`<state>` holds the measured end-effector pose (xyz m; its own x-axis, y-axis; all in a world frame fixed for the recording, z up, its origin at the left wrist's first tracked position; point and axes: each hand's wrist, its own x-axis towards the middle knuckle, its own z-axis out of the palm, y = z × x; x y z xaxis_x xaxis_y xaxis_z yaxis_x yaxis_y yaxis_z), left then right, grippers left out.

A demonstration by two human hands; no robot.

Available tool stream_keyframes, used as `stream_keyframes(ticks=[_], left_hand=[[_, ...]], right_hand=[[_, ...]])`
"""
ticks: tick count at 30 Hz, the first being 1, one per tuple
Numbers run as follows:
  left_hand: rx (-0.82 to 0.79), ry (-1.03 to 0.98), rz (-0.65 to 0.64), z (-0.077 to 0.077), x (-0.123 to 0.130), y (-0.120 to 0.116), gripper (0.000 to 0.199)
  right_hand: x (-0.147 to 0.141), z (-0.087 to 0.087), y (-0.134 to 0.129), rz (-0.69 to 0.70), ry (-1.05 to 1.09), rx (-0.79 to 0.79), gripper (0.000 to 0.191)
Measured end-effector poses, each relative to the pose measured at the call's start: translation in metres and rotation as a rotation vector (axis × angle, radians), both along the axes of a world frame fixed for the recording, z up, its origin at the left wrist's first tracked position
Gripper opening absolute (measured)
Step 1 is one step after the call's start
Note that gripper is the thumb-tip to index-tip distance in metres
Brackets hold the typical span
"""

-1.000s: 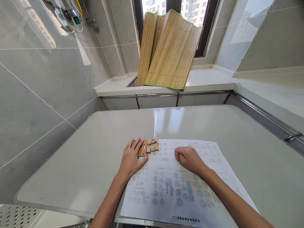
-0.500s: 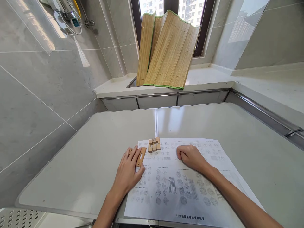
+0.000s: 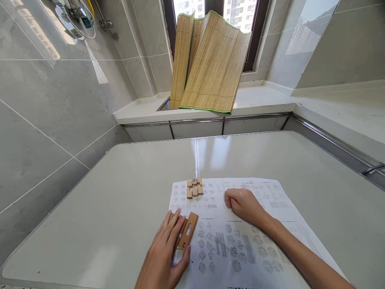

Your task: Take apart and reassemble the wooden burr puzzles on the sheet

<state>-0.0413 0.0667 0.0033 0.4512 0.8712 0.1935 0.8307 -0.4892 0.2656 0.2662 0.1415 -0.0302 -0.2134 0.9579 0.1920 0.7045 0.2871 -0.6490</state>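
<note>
My left hand point(image 3: 168, 251) lies over flat wooden puzzle pieces, its fingers on top and the thumb at the near side. One slotted wooden piece point(image 3: 188, 230) marked "2" sticks out to the right of the fingers; another is mostly covered by them. Beyond it, a small cluster of notched wooden blocks point(image 3: 195, 188) stands at the far left corner of a printed sheet point(image 3: 216, 206). My right hand point(image 3: 243, 204) rests on the sheet as a loose fist, and nothing shows between its fingers.
The sheet carries rows of small line drawings and lies on a pale table point(image 3: 84, 208) with a centre seam. Behind the table are a metal rail point(image 3: 195, 120) and a white ledge, where a folded bamboo mat point(image 3: 215, 64) leans at the window. Grey tiled wall point(image 3: 60, 100) borders the left.
My left hand has drawn the wooden pieces nearer to me and a little right, away from the block cluster. The right fist stays put on the sheet. The view has shifted slightly.
</note>
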Motion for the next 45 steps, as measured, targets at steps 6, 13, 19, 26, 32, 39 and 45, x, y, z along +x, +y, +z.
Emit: stream_keyframes(ticks=[6,13,19,26,32,39,45], left_hand=[[0.006,-0.004,-0.087,-0.002,0.012,-0.004,0.075],[0.006,-0.101,-0.179,-0.016,0.03,-0.007,0.078],[-0.013,-0.156,-0.229,-0.022,0.048,-0.004,0.079],[-0.022,-0.212,-0.223,-0.035,0.052,-0.005,0.077],[-0.043,-0.313,-0.103,-0.032,0.052,-0.01,0.073],[-0.163,-0.487,0.031,-0.026,0.054,-0.011,0.052],[-0.101,-0.536,0.159,-0.019,0.054,-0.01,0.037]], right_hand=[[0.001,-0.003,0.001,0.0,-0.004,0.007,0.031],[0.0,-0.003,0.001,-0.01,-0.017,0.011,0.031],[0.0,-0.002,0.001,-0.003,-0.01,0.014,0.031],[-0.001,-0.003,0.001,-0.003,-0.01,0.022,0.031],[-0.001,-0.004,0.001,-0.008,-0.012,0.016,0.031],[-0.001,-0.005,0.001,-0.011,-0.023,0.015,0.03],[-0.002,0.005,-0.004,-0.017,-0.043,-0.046,0.03]])
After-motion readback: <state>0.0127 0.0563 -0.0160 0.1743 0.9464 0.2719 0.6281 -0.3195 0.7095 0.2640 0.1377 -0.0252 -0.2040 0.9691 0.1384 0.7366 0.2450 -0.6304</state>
